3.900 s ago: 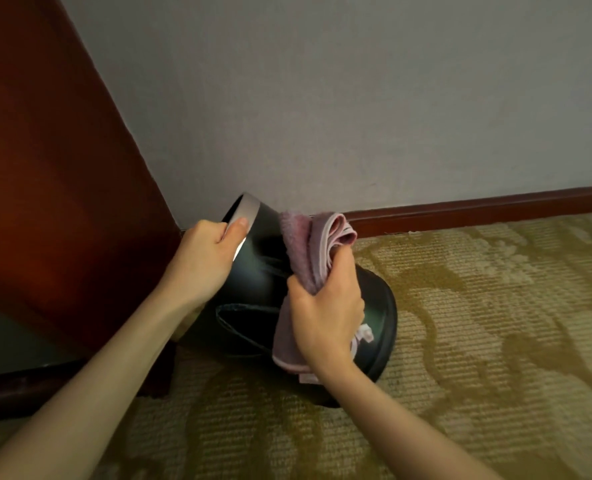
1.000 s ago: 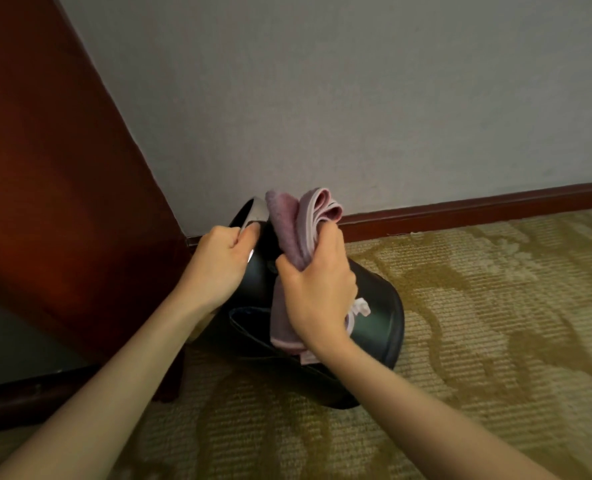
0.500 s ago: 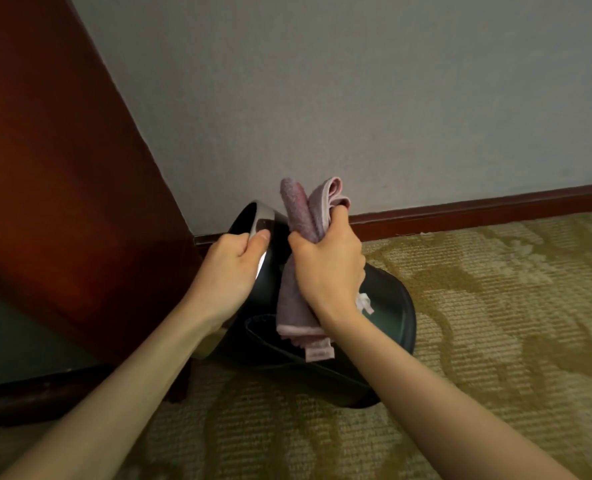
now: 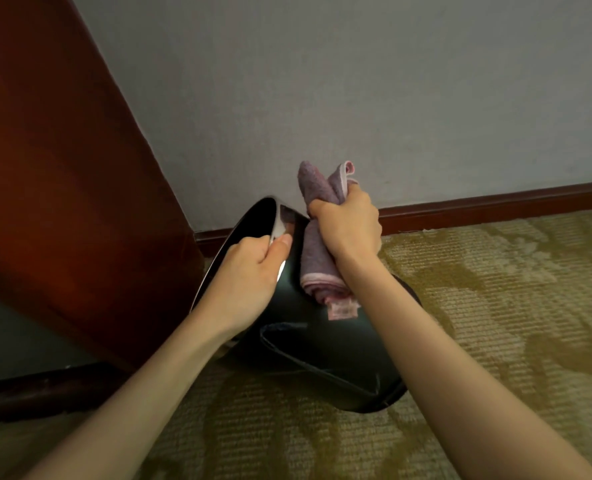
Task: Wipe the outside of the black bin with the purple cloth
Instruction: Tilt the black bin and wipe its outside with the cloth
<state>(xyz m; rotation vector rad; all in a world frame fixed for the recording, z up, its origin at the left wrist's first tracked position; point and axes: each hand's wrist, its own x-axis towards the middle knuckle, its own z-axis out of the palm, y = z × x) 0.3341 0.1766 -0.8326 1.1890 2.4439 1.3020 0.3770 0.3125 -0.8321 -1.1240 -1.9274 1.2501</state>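
The black bin [image 4: 308, 344] is tipped over on the carpet, its silver-rimmed mouth pointing up and left toward the wooden panel. My left hand [image 4: 246, 275] grips the rim, thumb on the outside. My right hand [image 4: 348, 225] grips the bunched purple cloth [image 4: 317, 261], which has pink edging and a small label. The cloth is pressed against the bin's outer wall just below the rim. Part of the cloth sticks up above my fist.
A red-brown wooden panel [image 4: 62, 168] stands close on the left. The grey wall [image 4: 357, 81] with a dark wooden skirting board [image 4: 495, 202] lies right behind the bin. Patterned olive carpet [image 4: 512, 306] spreads to the right and front.
My right hand has slid the cloth up the bin's side toward the rim. The bin has tilted a little further, and my left hand keeps its hold on the rim.
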